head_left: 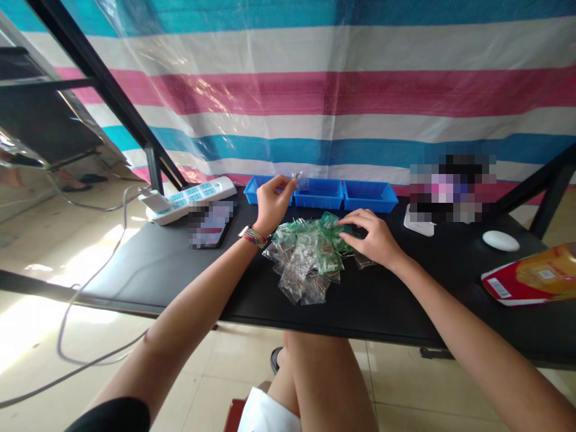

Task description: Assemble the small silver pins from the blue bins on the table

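Observation:
My left hand (273, 203) is raised in front of the blue trays, with thumb and forefinger pinched on a small clear plastic bag (303, 182). What the bag contains is too small to make out. On the black table lies a heap of small packets, some green (330, 252), some clear (294, 282), several showing thin metal pieces inside. At the heap's right edge is my right hand (371, 239), its thumb and fingers apart, fingertips at the green packets. Behind the heap stand three joined blue trays: a left one (252, 195), a middle one (318, 200) and a right one (371, 204).
To the left are a white power strip (193, 198) with a plugged-in adapter and a phone (218, 225). On the right are a white stand (418, 225), a white oval object (500, 240) and a red-and-yellow package (531, 276). A striped sheet (292, 90) hangs behind.

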`<state>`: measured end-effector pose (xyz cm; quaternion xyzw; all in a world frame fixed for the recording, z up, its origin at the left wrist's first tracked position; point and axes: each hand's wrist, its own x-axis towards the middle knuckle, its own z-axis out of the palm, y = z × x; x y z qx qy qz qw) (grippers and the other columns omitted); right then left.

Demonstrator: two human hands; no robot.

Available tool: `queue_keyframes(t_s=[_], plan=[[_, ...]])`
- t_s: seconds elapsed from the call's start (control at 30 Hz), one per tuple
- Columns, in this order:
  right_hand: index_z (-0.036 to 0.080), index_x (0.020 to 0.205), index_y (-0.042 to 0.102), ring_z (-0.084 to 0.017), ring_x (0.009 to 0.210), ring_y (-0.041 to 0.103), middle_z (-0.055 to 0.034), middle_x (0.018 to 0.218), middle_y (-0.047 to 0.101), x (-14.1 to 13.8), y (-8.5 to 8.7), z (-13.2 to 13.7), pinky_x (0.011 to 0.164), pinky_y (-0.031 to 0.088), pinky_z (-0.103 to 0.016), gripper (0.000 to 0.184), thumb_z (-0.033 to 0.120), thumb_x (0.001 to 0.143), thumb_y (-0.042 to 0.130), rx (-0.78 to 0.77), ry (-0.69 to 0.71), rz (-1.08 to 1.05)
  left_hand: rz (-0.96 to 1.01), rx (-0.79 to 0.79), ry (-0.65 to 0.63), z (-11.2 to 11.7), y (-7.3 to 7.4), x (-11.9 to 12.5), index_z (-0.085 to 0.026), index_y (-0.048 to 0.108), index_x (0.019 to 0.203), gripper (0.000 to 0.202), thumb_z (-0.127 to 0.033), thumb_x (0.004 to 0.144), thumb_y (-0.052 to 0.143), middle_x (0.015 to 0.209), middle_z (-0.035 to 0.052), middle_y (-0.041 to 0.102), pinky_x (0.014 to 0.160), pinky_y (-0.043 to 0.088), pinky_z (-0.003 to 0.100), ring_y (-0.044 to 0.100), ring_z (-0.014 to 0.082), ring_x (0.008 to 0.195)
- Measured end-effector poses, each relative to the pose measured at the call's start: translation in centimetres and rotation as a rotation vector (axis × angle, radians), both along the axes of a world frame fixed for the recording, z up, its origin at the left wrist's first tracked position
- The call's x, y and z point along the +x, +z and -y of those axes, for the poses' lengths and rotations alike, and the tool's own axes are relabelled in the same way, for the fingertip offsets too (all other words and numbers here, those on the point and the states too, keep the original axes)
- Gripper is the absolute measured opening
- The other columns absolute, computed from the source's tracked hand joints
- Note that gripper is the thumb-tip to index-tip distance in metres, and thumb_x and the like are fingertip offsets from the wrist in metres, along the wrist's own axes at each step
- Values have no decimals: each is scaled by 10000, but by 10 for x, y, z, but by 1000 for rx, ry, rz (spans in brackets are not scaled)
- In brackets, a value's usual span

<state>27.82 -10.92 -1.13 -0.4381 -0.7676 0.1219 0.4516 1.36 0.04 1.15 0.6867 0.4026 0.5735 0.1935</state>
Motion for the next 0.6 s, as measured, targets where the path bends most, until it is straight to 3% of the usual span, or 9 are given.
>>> queue_keyframes(t_s=[0.13,0.27,0.33,0.43,0.5,0.6], plan=[[274,985,831,-295,956,684,-83,998,788,0,-8,-4,918,520,-493,87,277,950,751,32,37,87,-35,-1,253,-22,-1,-24,-220,676,773,257,-386,967,706,740,3,707,751,494,305,664,189,746],[281,960,813,-283,942,692,-78,977,780,-1,-7,-3,926,525,-486,150,324,1023,683,65,42,70,-169,-45,358,-35,-6,-38,-219,665,829,222,-393,958,714,848,39,748,882,516,366,683,235,874],[293,962,808,-292,971,696,-80,983,773,-2,-3,-1,938,534,-486,165,368,1031,679,69,22,18,-232,-76,411,-37,-9,-41,-225,678,928,215,-427,931,752,904,54,767,997,493,449,682,286,972],[297,942,801,-292,946,697,-79,962,761,-3,3,2,915,546,-464,195,420,1033,680,51,-30,-88,-265,-81,495,-36,-12,-42,-236,649,1179,365,-423,896,783,1058,87,773,1095,425,570,647,361,1125],[293,928,798,-280,900,689,-71,946,759,-4,5,4,883,549,-439,204,444,1024,700,31,-77,-187,-261,-51,496,-33,-13,-40,-244,605,1285,428,-367,901,749,1172,110,746,1106,415,591,623,372,1175],[285,933,802,-255,829,673,-56,921,758,-4,4,2,803,561,-394,216,493,977,764,-25,-129,-396,-286,64,383,-25,-10,-31,-241,572,1366,473,-269,906,680,1252,128,702,1114,432,570,613,354,1192]])
